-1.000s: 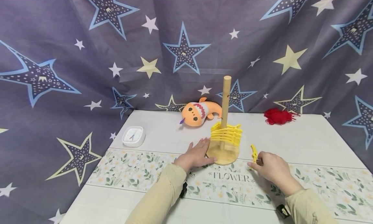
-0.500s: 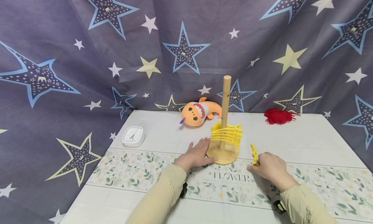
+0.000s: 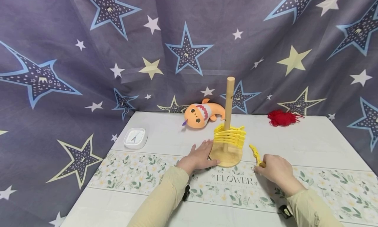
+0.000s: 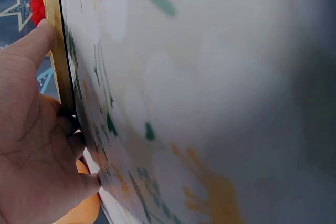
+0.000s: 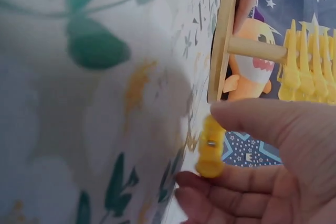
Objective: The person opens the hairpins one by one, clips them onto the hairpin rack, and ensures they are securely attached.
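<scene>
A wooden post (image 3: 228, 105) stands upright on a round base (image 3: 228, 159). Several yellow hair clips (image 3: 230, 137) are stacked on its lower part, apart from the base. My left hand (image 3: 199, 156) lies beside the base with fingers straight, touching its left edge; in the left wrist view the left hand (image 4: 37, 140) meets the base's rim (image 4: 62, 61). To the right of the stand, my right hand (image 3: 276, 169) pinches one more yellow hair clip (image 3: 255, 154) between thumb and fingers, low over the table. The right wrist view has this clip (image 5: 211, 148) partly hidden by the thumb.
An orange plush shark (image 3: 198, 115) lies behind the stand. Red yarn (image 3: 283, 117) is heaped at the back right, and a white clock (image 3: 135, 138) sits at the left. A starry curtain (image 3: 189, 30) hangs behind the table (image 3: 322, 145).
The pinched yellow hair clip has tilted, its far end swinging left toward the stand. My right hand has shifted only slightly. The left hand and the stand stay where they were.
</scene>
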`<move>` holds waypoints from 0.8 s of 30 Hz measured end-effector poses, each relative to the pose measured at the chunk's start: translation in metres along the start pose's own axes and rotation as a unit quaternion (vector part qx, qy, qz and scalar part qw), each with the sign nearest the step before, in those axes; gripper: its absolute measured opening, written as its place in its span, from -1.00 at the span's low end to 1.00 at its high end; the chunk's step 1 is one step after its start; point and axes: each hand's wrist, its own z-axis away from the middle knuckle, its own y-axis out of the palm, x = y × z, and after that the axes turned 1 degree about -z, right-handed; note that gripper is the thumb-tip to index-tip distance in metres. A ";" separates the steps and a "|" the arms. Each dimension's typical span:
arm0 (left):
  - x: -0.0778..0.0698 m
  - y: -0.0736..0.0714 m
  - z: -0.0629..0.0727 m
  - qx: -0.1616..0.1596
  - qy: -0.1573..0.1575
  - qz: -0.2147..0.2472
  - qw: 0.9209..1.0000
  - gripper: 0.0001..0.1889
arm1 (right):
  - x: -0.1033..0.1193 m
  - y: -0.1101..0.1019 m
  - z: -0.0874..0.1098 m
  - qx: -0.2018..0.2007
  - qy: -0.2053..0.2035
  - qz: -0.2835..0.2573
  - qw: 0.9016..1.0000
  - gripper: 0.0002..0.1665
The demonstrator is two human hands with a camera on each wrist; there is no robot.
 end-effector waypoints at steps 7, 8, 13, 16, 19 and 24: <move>0.000 -0.002 0.001 -0.001 0.003 -0.001 1.000 -0.02 | -0.011 -0.011 0.003 -0.064 -0.003 -0.046 0.997 -0.55; -0.001 -0.002 0.002 -0.003 0.004 0.000 1.000 -0.02 | -0.013 -0.013 0.004 -0.081 -0.009 -0.049 0.995 -0.54; 0.000 -0.001 0.002 0.002 0.004 0.001 1.000 -0.02 | -0.016 -0.027 0.010 -0.156 -0.036 -0.071 0.985 -0.55; 0.001 0.002 -0.002 0.007 -0.002 -0.003 1.000 -0.02 | -0.018 -0.035 0.012 -0.192 -0.048 -0.077 0.977 -0.57; 0.003 0.004 -0.005 0.010 -0.008 -0.004 1.000 -0.01 | -0.019 -0.043 0.012 -0.230 -0.061 -0.080 0.968 -0.60; 0.004 0.005 -0.007 0.006 -0.010 0.000 1.000 0.00 | -0.020 -0.056 0.012 -0.273 -0.083 -0.089 0.954 -0.64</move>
